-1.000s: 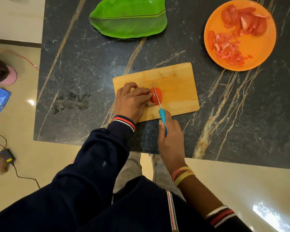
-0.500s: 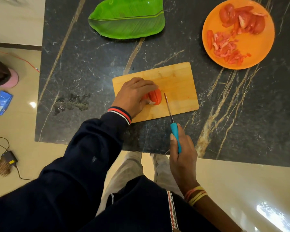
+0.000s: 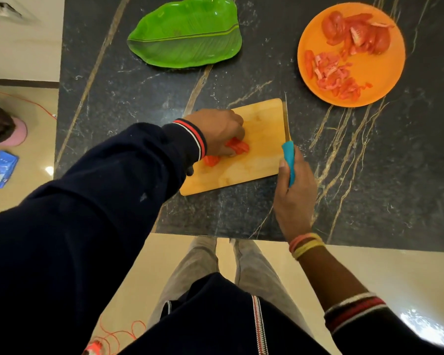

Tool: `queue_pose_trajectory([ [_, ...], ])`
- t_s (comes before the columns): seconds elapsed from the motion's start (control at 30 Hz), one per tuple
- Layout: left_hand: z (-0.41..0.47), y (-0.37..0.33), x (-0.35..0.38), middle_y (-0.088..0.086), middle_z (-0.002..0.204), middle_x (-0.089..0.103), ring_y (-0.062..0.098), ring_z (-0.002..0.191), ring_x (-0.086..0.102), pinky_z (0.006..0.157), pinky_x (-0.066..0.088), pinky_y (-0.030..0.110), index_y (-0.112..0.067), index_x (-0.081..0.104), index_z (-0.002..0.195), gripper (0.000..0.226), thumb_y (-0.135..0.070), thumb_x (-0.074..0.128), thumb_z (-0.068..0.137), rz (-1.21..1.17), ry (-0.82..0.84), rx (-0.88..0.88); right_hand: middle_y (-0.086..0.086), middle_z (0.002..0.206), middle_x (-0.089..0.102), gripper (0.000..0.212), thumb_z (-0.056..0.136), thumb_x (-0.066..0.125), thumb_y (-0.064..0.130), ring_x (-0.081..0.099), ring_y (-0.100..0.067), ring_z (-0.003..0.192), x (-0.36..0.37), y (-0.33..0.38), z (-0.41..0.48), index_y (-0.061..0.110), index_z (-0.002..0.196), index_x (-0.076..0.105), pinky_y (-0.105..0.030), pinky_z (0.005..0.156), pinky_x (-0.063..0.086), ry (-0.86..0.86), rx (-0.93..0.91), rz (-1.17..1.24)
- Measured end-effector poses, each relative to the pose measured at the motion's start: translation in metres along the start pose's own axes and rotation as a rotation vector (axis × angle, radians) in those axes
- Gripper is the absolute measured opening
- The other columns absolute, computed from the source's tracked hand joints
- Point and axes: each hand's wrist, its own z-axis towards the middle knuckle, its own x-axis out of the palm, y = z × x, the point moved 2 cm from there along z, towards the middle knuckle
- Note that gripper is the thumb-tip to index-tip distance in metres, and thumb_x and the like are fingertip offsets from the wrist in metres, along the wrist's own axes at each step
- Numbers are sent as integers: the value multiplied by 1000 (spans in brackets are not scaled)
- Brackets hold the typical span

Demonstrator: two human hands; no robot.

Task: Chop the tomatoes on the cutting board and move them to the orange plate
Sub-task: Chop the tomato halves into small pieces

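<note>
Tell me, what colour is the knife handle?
Blue-teal; the knife handle, held by the right hand, shows best in the head view.

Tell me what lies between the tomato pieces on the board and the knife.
In the head view, only bare cutting board separates the tomato pieces from the knife.

My dark navy jacket (image 3: 87,213) has red-and-white striped cuffs (image 3: 199,139) and a striped band (image 3: 259,326) down its front. Orange and yellow thread bands (image 3: 305,245) circle the wrist of my right hand (image 3: 295,198), and my trousers (image 3: 198,265) are light grey.
</note>
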Motion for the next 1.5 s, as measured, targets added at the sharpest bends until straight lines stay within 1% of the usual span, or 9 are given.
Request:
queue_pose_trajectory([
  [0.07, -1, -4, 3, 1, 96, 58, 24, 89, 56, 68, 53, 39, -17, 64, 102, 33, -46, 59, 87, -29, -68, -87, -9, 126, 58, 45, 107, 44, 28, 50, -15, 113, 5, 1, 19, 9, 147, 43, -12, 95, 33, 31, -57, -42],
  [0.17, -1, -17, 10, 5, 88, 60, 26, 83, 56, 70, 48, 37, -14, 61, 94, 33, -46, 54, 90, -29, -197, -219, -10, 124, 59, 42, 106, 44, 25, 50, -20, 114, 14, 3, 31, 7, 145, 45, -23, 97, 35, 99, -142, -76],
  [0.3, 2, -24, 16, 5, 98, 63, 25, 86, 57, 72, 44, 35, -18, 55, 115, 39, -49, 51, 91, -68, -210, -305, -8, 122, 59, 43, 107, 43, 26, 49, -20, 112, 16, 5, 28, 7, 146, 44, -33, 99, 41, 121, -148, -64],
  [0.4, -4, -12, 6, -1, 106, 54, 18, 90, 53, 79, 47, 33, -30, 45, 137, 60, -40, 69, 82, -328, -41, -178, -7, 122, 59, 43, 107, 43, 25, 48, -17, 113, 13, 8, 20, 7, 146, 44, -44, 102, 43, 87, -136, -59],
  [0.5, -6, -8, 1, 2, 115, 48, 22, 97, 52, 84, 49, 38, -33, 43, 141, 61, -26, 66, 84, -204, 90, -70, -1, 133, 56, 44, 107, 44, 27, 49, -8, 120, 15, 15, 11, 10, 147, 44, -40, 106, 45, 71, -80, 75],
  [0.6, 2, -7, 2, 2, 118, 46, 25, 99, 53, 86, 48, 40, -32, 43, 141, 67, -21, 71, 81, -103, 146, -65, -2, 133, 59, 51, 104, 43, 44, 60, -18, 117, 22, 21, 5, 15, 147, 45, -46, 96, 53, 47, 79, 281],
  [0.9, 0, -1, 12, 2, 104, 56, 23, 95, 55, 82, 47, 39, -21, 61, 124, 47, -27, 73, 79, -127, 14, -80, -6, 126, 63, 46, 105, 48, 27, 69, -11, 101, 31, 40, 8, 9, 147, 44, -36, 84, 61, 57, 228, 493],
  [1.2, -2, -1, 12, 2, 97, 49, 20, 86, 49, 71, 45, 32, -23, 55, 131, 58, -14, 74, 77, -184, 60, -61, -10, 114, 68, 43, 105, 49, 28, 69, -12, 102, 42, 53, 14, 12, 144, 49, -37, 90, 59, -26, 365, 600],
  [1.5, -2, -2, 11, 1, 112, 51, 24, 93, 52, 86, 38, 34, -31, 46, 139, 57, -34, 66, 86, -35, 79, 7, -14, 111, 67, 45, 104, 49, 30, 69, -13, 98, 43, 43, 2, 13, 146, 46, -38, 80, 62, -9, 397, 583],
])
